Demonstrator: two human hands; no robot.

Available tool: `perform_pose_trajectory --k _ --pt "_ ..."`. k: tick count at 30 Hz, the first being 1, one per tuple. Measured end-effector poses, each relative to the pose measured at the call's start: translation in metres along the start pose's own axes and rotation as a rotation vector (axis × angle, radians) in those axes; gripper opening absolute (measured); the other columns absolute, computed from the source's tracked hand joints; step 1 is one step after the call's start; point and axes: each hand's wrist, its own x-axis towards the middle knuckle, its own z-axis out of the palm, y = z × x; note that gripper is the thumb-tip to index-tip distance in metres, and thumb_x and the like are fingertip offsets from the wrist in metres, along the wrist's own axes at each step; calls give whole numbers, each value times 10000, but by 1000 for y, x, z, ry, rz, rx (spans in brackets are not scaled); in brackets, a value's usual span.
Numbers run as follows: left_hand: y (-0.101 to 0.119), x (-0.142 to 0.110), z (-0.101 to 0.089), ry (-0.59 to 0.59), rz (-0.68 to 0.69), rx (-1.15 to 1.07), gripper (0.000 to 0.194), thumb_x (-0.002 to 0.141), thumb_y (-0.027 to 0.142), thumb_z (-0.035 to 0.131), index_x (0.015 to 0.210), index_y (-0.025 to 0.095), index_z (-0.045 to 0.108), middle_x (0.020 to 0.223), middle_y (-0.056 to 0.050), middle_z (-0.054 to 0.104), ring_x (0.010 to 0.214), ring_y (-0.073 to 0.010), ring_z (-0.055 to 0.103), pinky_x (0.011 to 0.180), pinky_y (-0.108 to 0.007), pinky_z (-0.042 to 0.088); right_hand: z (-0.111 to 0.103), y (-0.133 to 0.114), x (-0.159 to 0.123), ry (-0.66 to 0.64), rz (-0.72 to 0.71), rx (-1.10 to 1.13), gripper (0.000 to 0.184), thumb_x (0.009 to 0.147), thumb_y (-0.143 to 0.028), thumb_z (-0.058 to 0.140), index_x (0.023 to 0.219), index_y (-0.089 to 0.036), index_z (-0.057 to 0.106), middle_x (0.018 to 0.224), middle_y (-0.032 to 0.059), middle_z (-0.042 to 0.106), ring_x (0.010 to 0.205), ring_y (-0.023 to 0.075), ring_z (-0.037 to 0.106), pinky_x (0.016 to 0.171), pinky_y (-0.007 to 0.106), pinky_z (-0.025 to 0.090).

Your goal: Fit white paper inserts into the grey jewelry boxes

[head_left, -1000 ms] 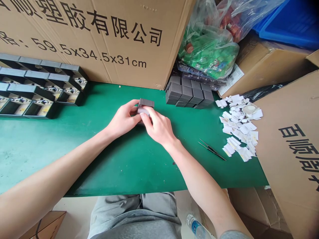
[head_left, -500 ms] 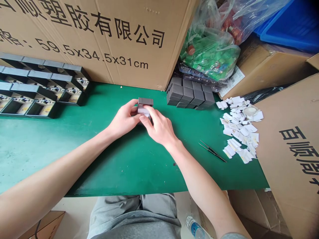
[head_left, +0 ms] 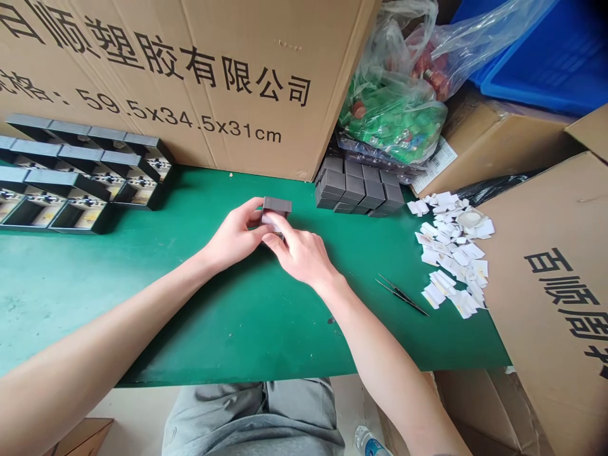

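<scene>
Above the middle of the table, a small dark grey box (head_left: 277, 204) is held between my two hands, its open side turned towards me. My left hand (head_left: 234, 235) grips its left side, with fingers and thumb closed round it. The fingers of my right hand (head_left: 304, 252) reach into the opening while the thumb presses near its lower front edge. What lies inside is mostly covered by those fingers; only a pale bit shows. Black tweezers (head_left: 403, 296) lie on the table to the right of my right hand.
Stacked dark grey boxes (head_left: 358, 189) stand behind my right hand. Small white cards (head_left: 456, 250) lie piled at the right. Joined black open boxes (head_left: 78, 174) sit at the left. A large carton (head_left: 199, 107) closes off the back; bags of green parts (head_left: 396, 117) lie beside it.
My right index finger has pushed a little deeper into the box, and less of the white piece inside shows. The whole view has shifted slightly with my head.
</scene>
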Motion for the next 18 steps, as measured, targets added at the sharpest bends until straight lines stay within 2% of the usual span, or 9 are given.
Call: perform_pose_trajectory --k 7,14,18 --pt "4 -1 3 83 -20 -42 437 810 299 767 1227 191 695 1095 -60 796 981 -254 750 840 -322 611 5 4 0 52 -55 -95 541 1131 -553 360 1649 -393 365 1255 0 790 1020 263 782 840 331 600" --pt "4 -1 4 131 -40 -26 416 798 283 750 1194 168 701 1026 -76 798 953 -266 755 842 -355 618 10 0 1 127 21 -174 562 1134 -540 368 1630 -284 436 1209 69 805 1007 263 783 819 300 570" --pt "5 -3 4 121 -28 25 429 799 269 740 1212 156 715 1030 -80 799 934 -263 747 820 -349 610 6 -5 -2 111 25 -130 551 1136 -525 369 1626 -283 435 1201 53 807 998 276 782 798 311 570"
